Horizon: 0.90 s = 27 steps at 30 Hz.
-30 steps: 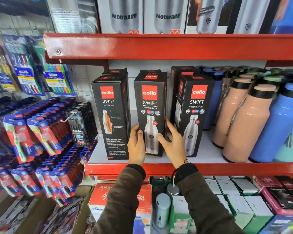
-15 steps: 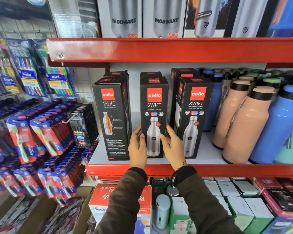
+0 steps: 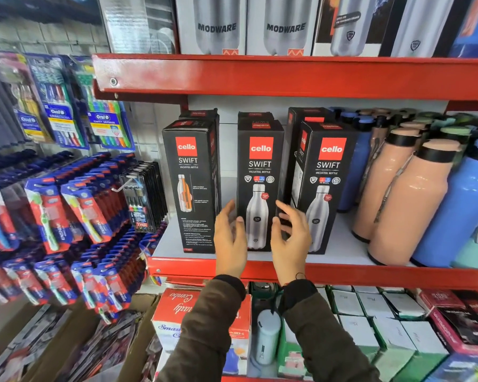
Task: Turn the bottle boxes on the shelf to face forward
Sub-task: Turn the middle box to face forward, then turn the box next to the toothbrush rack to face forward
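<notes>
Three black "cello SWIFT" bottle boxes stand in a row at the front of the red shelf [image 3: 342,274]. The middle box [image 3: 260,166] faces squarely forward. The left box [image 3: 191,186] shows a face with small text and an orange cutaway bottle. The right box [image 3: 326,175] is turned slightly, its left side showing. More black boxes stand behind them. My left hand [image 3: 229,241] and my right hand [image 3: 290,241] hover open on either side of the middle box's lower part, fingers spread, just off its sides.
Peach bottles [image 3: 403,205] and blue bottles [image 3: 458,210] crowd the right of the shelf. Toothbrush packs [image 3: 66,205] hang at left. The upper red shelf [image 3: 287,75] carries Modware boxes [image 3: 215,26]. Boxes and a small white bottle [image 3: 267,337] sit below.
The middle box has been turned from slightly angled to facing straight forward. Both hands have let go of it and now hold open beside it.
</notes>
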Available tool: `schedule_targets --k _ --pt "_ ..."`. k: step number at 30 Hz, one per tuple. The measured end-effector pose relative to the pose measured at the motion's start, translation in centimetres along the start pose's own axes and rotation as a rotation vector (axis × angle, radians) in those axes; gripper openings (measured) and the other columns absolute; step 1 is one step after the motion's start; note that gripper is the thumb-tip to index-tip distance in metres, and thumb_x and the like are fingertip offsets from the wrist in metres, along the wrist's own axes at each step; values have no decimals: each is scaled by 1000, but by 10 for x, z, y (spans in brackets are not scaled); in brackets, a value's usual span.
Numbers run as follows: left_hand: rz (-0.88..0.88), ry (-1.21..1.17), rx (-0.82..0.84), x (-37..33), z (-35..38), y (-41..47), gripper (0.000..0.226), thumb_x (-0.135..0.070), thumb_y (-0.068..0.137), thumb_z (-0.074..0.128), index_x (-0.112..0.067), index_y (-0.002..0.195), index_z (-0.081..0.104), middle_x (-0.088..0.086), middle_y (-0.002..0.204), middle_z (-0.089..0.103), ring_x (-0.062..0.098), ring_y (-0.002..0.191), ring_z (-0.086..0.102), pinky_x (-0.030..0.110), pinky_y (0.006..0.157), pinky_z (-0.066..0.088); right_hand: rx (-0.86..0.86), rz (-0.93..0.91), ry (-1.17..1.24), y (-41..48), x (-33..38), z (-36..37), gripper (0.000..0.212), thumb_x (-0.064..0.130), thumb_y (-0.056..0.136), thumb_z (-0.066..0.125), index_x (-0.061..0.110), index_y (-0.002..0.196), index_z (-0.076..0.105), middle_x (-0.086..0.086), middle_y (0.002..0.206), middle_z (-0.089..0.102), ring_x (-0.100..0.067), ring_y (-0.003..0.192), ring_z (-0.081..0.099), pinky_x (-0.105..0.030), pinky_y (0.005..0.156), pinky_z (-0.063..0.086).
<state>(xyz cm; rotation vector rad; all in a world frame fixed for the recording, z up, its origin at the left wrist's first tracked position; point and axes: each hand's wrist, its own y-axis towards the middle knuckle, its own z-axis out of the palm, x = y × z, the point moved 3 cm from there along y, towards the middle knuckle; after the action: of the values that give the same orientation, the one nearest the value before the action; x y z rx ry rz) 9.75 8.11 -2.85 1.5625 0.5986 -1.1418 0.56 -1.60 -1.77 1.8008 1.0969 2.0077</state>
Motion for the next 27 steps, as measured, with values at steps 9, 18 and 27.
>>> schedule_targets --k 9,18,27 --pt "261 86 -167 -13 -50 2 38 -9 101 45 -20 137 53 -3 129 55 15 123 54 35 105 45 136 21 111 -16 20 38 32 4 94 61 20 121 67 0 117 66 -8 101 67 -19 81 55" --pt "-50 -28 -129 14 -95 27 49 -27 108 32 -16 156 29 -7 158 30 4 146 26 36 127 17 450 208 74 -28 20 102 46 20 106 42 16 152 37 -2 154 43 -4 134 42 4 99 27" --pt "-174 -301 -107 20 -116 35 45 -33 108 30 -16 135 62 -4 129 67 7 124 62 29 106 47 423 235 86 -37 17 119 51 19 97 62 24 144 45 0 137 61 -11 129 56 -36 111 45"
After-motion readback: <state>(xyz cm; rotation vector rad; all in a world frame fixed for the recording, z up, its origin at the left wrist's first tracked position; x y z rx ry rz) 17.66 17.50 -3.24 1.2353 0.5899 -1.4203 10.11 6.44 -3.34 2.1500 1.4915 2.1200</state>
